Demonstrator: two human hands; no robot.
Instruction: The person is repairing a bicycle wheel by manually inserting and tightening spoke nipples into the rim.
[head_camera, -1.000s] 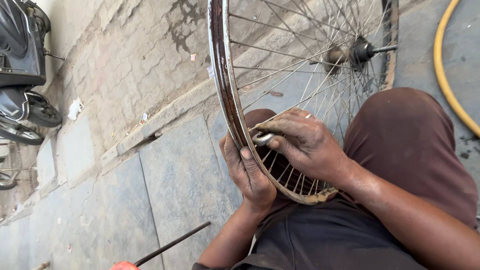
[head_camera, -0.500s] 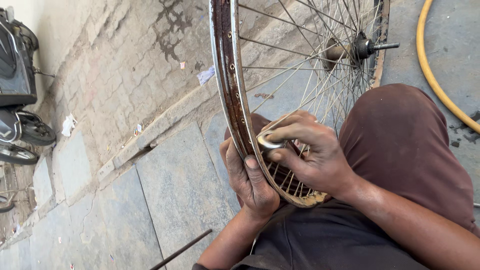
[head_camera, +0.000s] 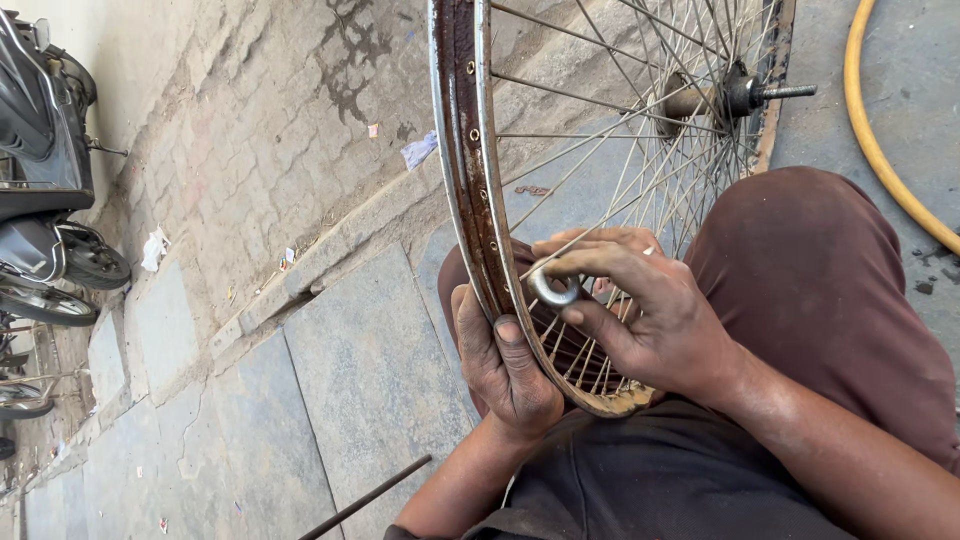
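- Right now the left hand (head_camera: 505, 370) grips the rusty wheel rim (head_camera: 462, 160) propped on the lap
- Right hand (head_camera: 650, 310) pinches a small round spoke wrench (head_camera: 553, 290) onto a spoke
- Truing looks underway; next needs small, careful turns

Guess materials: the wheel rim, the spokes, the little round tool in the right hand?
Wheel rim: metal, likely steel; brown rust in the channel, brighter silvery edges. Spokes: thin metal wire, grey and fairly shiny. Round tool pinched by the right hand: looks like plain grey metal, dull sheen; alloy unclear. Left hand grips the rim.
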